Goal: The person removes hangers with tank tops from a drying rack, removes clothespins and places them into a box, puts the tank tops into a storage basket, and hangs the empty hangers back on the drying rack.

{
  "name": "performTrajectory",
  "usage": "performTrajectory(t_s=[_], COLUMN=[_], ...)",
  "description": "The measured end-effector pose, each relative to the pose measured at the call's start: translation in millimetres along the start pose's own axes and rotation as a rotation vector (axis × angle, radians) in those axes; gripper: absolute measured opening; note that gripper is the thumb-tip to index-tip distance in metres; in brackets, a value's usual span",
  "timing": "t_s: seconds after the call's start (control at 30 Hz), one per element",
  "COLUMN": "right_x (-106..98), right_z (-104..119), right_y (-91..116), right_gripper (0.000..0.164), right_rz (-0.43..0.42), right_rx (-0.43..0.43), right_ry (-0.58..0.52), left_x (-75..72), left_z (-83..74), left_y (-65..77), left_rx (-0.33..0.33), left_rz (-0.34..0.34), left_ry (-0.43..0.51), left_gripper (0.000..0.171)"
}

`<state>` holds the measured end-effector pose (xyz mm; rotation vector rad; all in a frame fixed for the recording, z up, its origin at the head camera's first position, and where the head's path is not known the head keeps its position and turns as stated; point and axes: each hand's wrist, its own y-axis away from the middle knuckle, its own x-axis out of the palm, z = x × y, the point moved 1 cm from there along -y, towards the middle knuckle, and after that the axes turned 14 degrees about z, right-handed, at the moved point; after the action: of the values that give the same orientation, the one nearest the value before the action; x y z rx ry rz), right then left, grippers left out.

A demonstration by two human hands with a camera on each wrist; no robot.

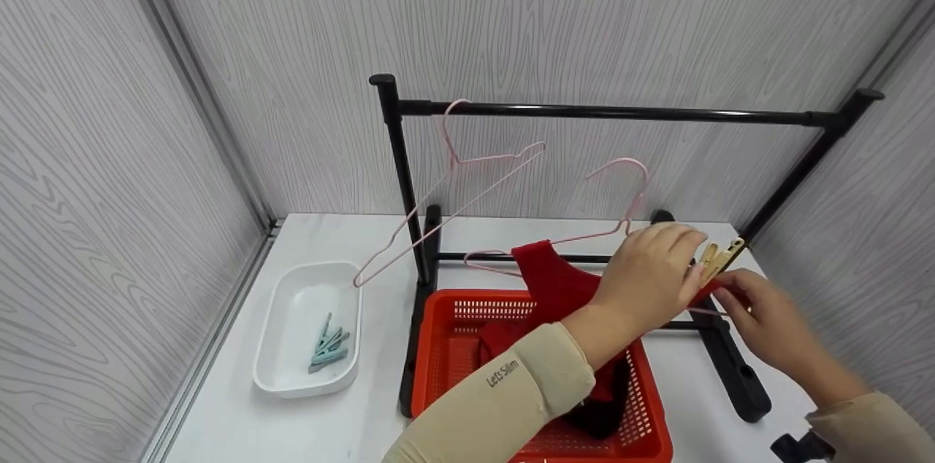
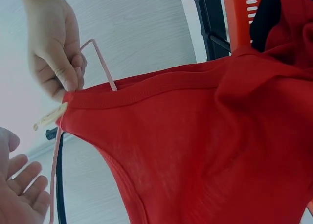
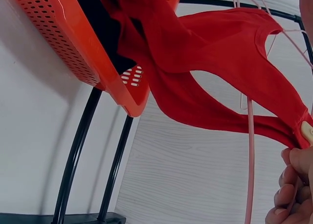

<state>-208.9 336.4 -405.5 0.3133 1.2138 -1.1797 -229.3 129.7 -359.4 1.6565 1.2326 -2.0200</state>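
My right hand (image 1: pixel 774 320) pinches the corner of a red garment (image 2: pixel 161 116) with curved cut edges, at the right end of a pink wire hanger (image 1: pixel 632 189). A pale yellow clothespin (image 2: pixel 51 115) is clipped at that corner, just beside the pinching fingers. My left hand (image 1: pixel 657 269) stays close to the clothespin; in the left wrist view its fingers (image 2: pixel 27 180) are spread and hold nothing. The garment's other end overlaps the hanger's left part, and its lower part hangs into the red basket (image 1: pixel 438 346).
A black rack (image 1: pixel 621 112) stands behind, with another pink hanger (image 1: pixel 453 218) hooked on its bar at the left. A white tray (image 1: pixel 281 310) at the left holds several teal clothespins (image 1: pixel 329 350). Dark cloth (image 1: pixel 595 415) lies in the basket.
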Motion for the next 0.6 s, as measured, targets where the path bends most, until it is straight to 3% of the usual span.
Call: performTrajectory(t_s=[0.13, 0.33, 0.6], right_x=[-0.3, -0.3, 4.0], right_z=[1.0, 2.0, 1.8], right_y=[-0.3, -0.8, -1.0], right_gripper=[0.018, 0.016, 0.018], right_rz=[-0.005, 0.013, 0.01], right_rx=[-0.001, 0.017, -0.022], right_ry=[0.001, 0.017, 0.008], left_x=[2.8, 9.4, 14.8], left_z=[-4.1, -7.7, -9.3], left_y=[-7.2, -13.9, -11.7], left_rx=[-0.03, -0.021, 0.036], left_rz=[0.055, 0.093, 0.133], left_ry=[-0.067, -0.151, -0.142], left_gripper=[0.039, 0.041, 0.035])
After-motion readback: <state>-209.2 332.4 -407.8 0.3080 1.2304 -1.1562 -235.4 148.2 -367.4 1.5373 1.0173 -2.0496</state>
